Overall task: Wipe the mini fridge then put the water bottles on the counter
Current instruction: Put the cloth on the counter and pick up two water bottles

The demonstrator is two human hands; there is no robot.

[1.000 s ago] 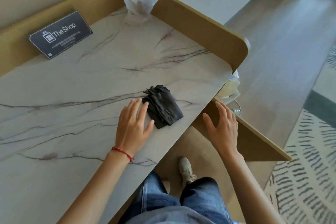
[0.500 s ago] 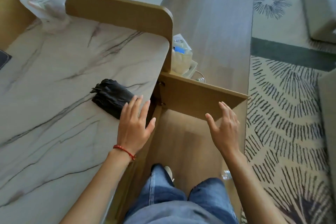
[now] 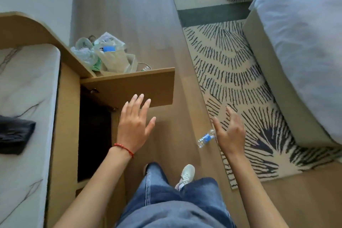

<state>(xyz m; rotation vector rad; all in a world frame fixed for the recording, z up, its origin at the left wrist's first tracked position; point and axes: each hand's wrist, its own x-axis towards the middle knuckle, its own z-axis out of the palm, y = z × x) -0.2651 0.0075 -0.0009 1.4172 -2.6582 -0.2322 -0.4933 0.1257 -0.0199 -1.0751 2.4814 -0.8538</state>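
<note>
one water bottle [image 3: 205, 138] shows here, lying on its side on the wood floor just at the edge of the patterned rug [image 3: 238, 72], partly hidden behind the right hand [image 3: 230, 134]. its long axis runs diagonally, from lower left to upper right; the end at the lower left looks like the cap, though it is too small to be sure, and the other end is covered by the hand.

both hands are empty. the left hand [image 3: 135, 126] is spread flat with fingers apart, hovering in front of the open cabinet door [image 3: 133, 87] and holding nothing. the right hand is open and loosely curled above the bottle, not closed on it; i cannot tell whether it touches it.

the dark cloth [image 3: 14, 135] lies on the marble counter [image 3: 24, 83], well apart from both hands, and the dark opening of the cabinet [image 3: 94, 135] sits below; the fridge inside cannot be made out.

risks, as i judge them: a bottle lying down rolls easily, so a brushing grab could send it across its axis under the bed [image 3: 296, 42] or onto the rug. the open door juts into the walkway near the left hand, so bending down could knock a wrist or knee against its edge. a foot could also tread on the bottle.
</note>
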